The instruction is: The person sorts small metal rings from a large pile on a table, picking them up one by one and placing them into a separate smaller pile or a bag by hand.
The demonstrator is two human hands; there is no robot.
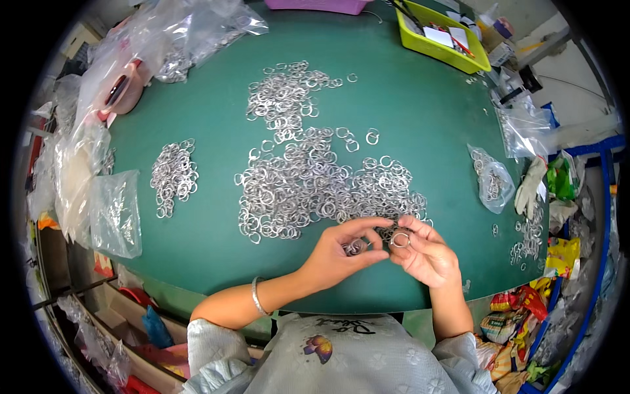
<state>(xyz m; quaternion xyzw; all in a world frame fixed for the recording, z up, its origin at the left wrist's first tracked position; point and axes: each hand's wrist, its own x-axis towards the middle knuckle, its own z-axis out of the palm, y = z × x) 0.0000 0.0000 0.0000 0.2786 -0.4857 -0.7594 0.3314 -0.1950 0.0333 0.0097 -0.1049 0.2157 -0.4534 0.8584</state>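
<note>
Green tabletop (216,118) below; toward four o'clock in my view, my right hand (433,261) pinches a thin, round, silvery ring (393,241), my left hand (331,251) curls around shiny rings (355,247), a ring heap (321,177) at their eleven o'clock

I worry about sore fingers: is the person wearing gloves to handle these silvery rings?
No, both the left hand and the right hand are bare; a pale glove lies off to the right.
</note>
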